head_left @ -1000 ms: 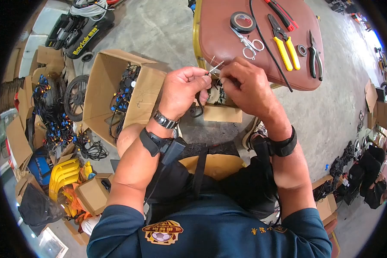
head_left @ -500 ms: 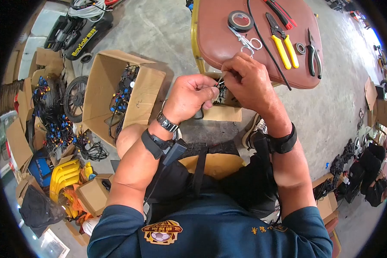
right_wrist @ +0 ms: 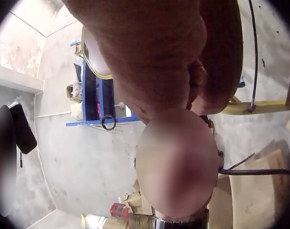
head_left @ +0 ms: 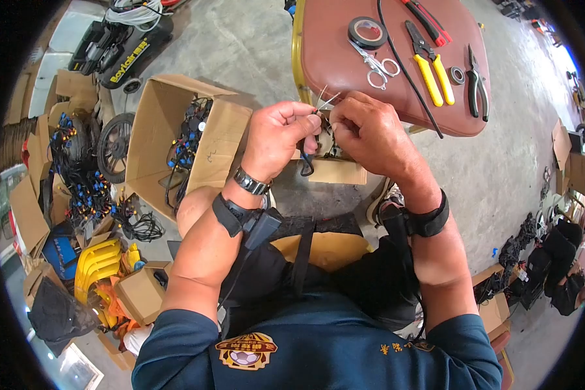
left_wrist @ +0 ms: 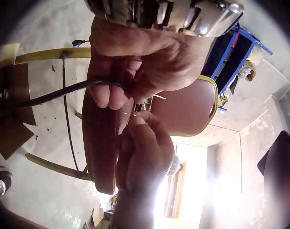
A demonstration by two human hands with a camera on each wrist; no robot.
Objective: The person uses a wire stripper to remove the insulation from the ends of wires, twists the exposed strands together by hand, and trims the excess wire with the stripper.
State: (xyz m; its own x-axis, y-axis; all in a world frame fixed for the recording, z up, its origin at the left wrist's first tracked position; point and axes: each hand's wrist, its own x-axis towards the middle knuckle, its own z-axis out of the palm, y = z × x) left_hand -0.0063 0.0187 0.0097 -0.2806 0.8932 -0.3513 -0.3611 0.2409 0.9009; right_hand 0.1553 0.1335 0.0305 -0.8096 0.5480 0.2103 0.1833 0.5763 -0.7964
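Note:
My left hand pinches a black cable between thumb and fingers, its tail hanging below the palm. Thin pale wires fan out of the cable's end above the fingertips. Close by on the right, my right hand has its thumb and forefinger together at these wires. The left wrist view shows those fingertips pinching a fine wire end just under the left hand, while a white wire sticks out to the side. In the right wrist view the fingertips are hidden.
Scissors, black tape, yellow-handled wire strippers, pliers and a loose black cable lie on the brown chair seat. A cardboard box with wiring stands left; a smaller box sits below the hands.
Half a second ago the hands were closer together with the wires bunched between them. Since then the left hand has shifted up and left, and the wire ends stand spread apart again.

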